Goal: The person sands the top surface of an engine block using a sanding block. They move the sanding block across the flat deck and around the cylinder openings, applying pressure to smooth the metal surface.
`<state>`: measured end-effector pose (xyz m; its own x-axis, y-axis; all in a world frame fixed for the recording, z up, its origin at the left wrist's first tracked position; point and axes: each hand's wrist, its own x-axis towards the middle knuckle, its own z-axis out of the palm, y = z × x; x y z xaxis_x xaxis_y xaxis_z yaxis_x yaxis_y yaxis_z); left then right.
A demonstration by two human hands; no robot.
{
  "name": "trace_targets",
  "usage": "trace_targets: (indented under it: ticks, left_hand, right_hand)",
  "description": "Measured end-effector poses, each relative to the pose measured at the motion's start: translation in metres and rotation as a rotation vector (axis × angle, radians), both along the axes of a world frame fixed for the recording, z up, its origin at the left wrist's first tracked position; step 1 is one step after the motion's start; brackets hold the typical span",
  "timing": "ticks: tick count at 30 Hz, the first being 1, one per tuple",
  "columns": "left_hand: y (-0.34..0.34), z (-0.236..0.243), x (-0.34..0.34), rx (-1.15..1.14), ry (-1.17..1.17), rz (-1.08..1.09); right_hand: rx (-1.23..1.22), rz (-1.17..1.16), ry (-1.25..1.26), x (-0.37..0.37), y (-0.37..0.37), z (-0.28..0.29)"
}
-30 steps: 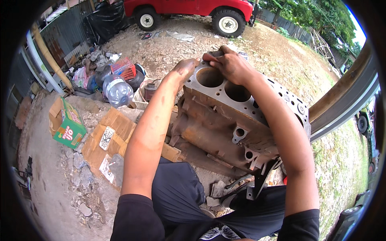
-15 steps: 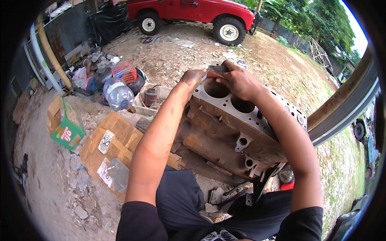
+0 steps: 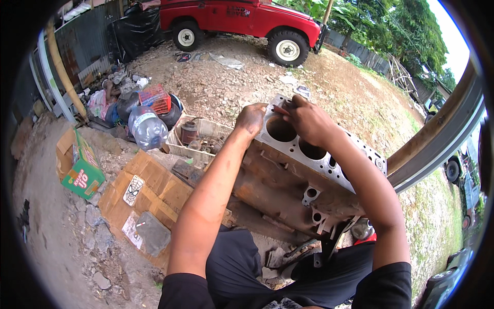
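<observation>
A rusty brown engine block stands in front of me, its bare grey top face pierced by large round cylinder bores and small bolt holes. My right hand is closed over the far left end of this face, pinching a reddish-brown piece of sandpaper beside the first bore. Most of the sandpaper is hidden by the fingers. At the block's left end, my left hand grips the edge with bent fingers, their tips partly out of sight.
To the left lie flattened cardboard, an open green box, a large clear plastic bottle and a crate of metal parts. A post slants close on the right. A red vehicle stands beyond rubble-strewn ground.
My right hand has bunched its fingers and drawn the sandpaper up from a flatter spread. My left hand has come away from the sandpaper to the block's edge. The whole view has shifted slightly.
</observation>
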<state>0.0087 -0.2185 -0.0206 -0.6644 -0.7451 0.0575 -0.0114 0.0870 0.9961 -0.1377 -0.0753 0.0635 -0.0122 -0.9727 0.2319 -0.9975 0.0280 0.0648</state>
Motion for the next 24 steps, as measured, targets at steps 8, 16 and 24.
trace_targets:
  ticks: [8,16,24]
  left_hand:
    - [-0.01,-0.003,-0.006,-0.14,0.005,-0.058]
    - [0.009,0.014,-0.001,-0.159,-0.107,0.072]
    - [0.01,0.019,0.002,-0.192,-0.123,0.071]
  right_hand:
    - [-0.049,-0.06,-0.075,-0.002,-0.006,-0.006]
    - [0.038,-0.056,-0.003,-0.004,-0.018,0.001]
    - [0.017,-0.012,-0.045,-0.006,-0.018,0.004]
